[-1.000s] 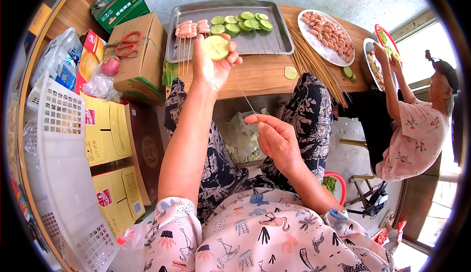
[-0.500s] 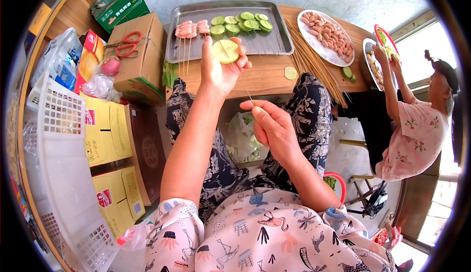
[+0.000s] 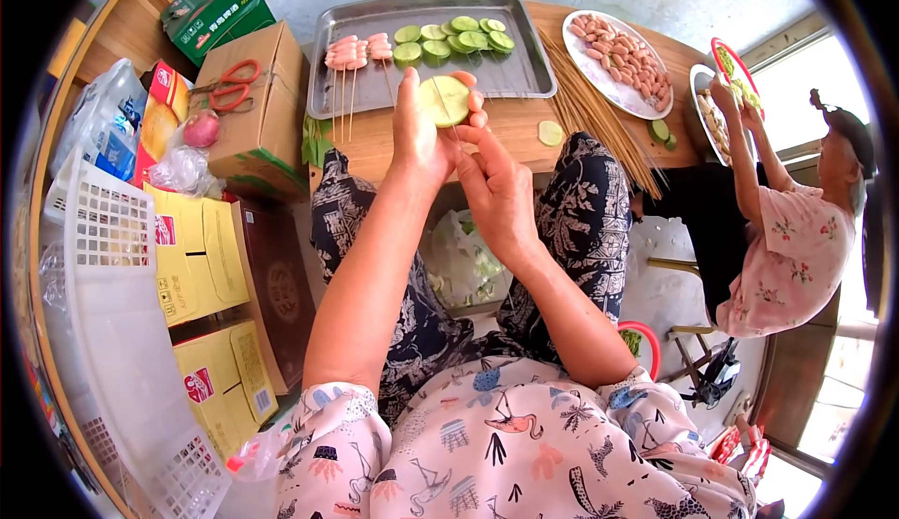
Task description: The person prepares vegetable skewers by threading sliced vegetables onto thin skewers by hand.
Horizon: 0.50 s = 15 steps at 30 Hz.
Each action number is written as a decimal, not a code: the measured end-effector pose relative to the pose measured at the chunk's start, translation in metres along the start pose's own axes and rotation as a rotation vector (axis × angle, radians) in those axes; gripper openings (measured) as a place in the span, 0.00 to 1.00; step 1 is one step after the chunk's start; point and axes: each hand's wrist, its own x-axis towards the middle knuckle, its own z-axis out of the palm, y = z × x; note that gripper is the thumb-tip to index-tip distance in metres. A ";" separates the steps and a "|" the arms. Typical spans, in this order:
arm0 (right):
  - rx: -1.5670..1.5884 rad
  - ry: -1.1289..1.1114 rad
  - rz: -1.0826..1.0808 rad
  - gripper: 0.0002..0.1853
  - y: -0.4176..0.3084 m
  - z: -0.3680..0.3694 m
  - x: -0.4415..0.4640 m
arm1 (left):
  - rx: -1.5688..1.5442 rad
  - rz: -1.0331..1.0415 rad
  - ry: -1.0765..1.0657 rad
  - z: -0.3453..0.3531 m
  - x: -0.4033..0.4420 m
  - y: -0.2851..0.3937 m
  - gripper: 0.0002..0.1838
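Note:
My left hand (image 3: pixel 420 140) grips a round zucchini slice (image 3: pixel 444 101) between thumb and fingertips, its pale cut face towards me. A thin line, apparently a skewer, runs over that face. Just below and to the right, my right hand (image 3: pixel 501 200) pinches a thin bamboo skewer (image 3: pixel 456 132) close to the slice's lower edge. How far the skewer passes inside the slice is hidden. Beyond both hands lies a metal tray (image 3: pixel 361 18) with skewered green slices (image 3: pixel 465 41) and pink sausage pieces on skewers (image 3: pixel 346 53). A loose slice (image 3: pixel 551 133) rests on the table.
Bare skewers (image 3: pixel 599 111) lie beside a white plate (image 3: pixel 573 51) of pink sausages. At right, a co-worker (image 3: pixel 787 229) holds both hands over bowls. Cartons (image 3: pixel 248 97), scissors (image 3: pixel 234 88) and a white plastic basket (image 3: pixel 112 275) stand left. A plastic bag (image 3: pixel 464 261) sits between my knees.
My right hand has moved up and left with the skewer, from below the slice to right against my left hand. The left hand still holds the slice.

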 end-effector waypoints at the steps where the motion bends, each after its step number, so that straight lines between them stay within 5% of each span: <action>1: 0.000 -0.004 0.002 0.11 0.001 0.002 0.000 | -0.002 0.001 0.004 -0.002 0.000 0.000 0.32; 7: 0.054 -0.059 -0.033 0.16 0.012 0.006 -0.003 | -0.067 0.023 0.036 -0.006 0.001 0.002 0.32; 15: 0.405 -0.251 0.321 0.20 -0.002 -0.010 -0.014 | -0.114 0.057 0.096 -0.014 0.005 0.009 0.32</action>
